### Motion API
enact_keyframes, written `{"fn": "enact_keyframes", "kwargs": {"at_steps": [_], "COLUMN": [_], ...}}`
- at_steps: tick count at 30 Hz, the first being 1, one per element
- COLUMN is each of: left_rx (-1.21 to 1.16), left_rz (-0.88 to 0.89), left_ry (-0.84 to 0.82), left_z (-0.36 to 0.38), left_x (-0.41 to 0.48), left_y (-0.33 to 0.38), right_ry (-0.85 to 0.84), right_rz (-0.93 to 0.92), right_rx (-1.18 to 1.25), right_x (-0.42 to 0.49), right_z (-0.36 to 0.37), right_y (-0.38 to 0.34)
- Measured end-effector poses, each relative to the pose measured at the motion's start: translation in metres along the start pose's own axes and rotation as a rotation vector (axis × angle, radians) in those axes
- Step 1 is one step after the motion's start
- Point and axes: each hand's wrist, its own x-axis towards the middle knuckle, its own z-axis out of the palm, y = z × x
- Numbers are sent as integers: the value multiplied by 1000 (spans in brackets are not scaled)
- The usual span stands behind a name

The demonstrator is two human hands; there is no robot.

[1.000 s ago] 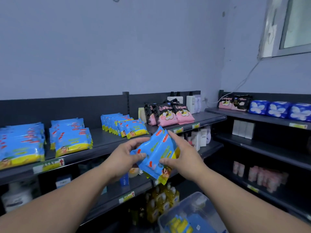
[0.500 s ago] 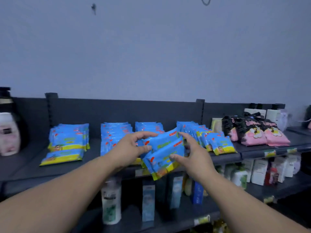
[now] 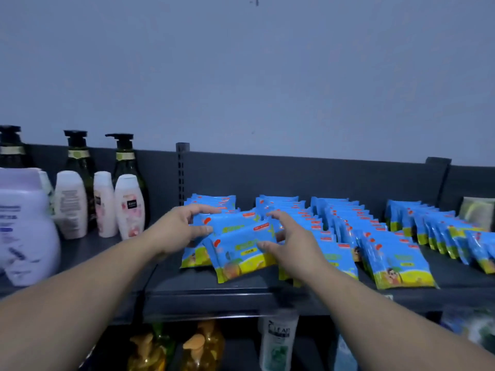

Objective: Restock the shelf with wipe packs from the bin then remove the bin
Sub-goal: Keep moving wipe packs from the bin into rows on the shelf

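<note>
Setting two wipe packs (image 3: pixel 241 243) at the front of the leftmost row (image 3: pixel 211 202), centre of frame, w/ both hands. My left hand (image 3: pixel 179 231) has its fingers curled over the packs' left edge. My right hand (image 3: pixel 294 236) pinches the right edge btwn thumb and fingers, so the pair can't fan out. The packs are tilted, yellow edge low and just above the shelf (image 3: pixel 241 287), to match the leaning rows (image 3: pixel 345 218) right of centre. The bottles (image 3: pixel 128 204) stand mid-left, apart. The bin isn't in view, so can't tell what's left in it.
</note>
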Motion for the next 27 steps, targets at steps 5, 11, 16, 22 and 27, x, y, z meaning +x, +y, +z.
{"fn": "enact_keyframes", "kwargs": {"at_steps": [5,11,16,22,27], "left_rx": [90,139,53,66,148], "left_rz": [-137,-208,-118,-127,85], "left_ry": [42,66,-125,-53,138], "left_z": [-22,-12,-5,2,8], "left_x": [6,19,19,21,24], "left_y": [-46,-48,-43,-55,-60], "right_ry": [-81,-207,-278,-267,-135], "right_rz": [71,150,251,302,229], "right_rx": [-33,-138,13,267,381], "right_x": [19,37,48,51,51], "right_z": [31,51,60,67,78], "right_y": [-16,-23,-23,-16,-8]}}
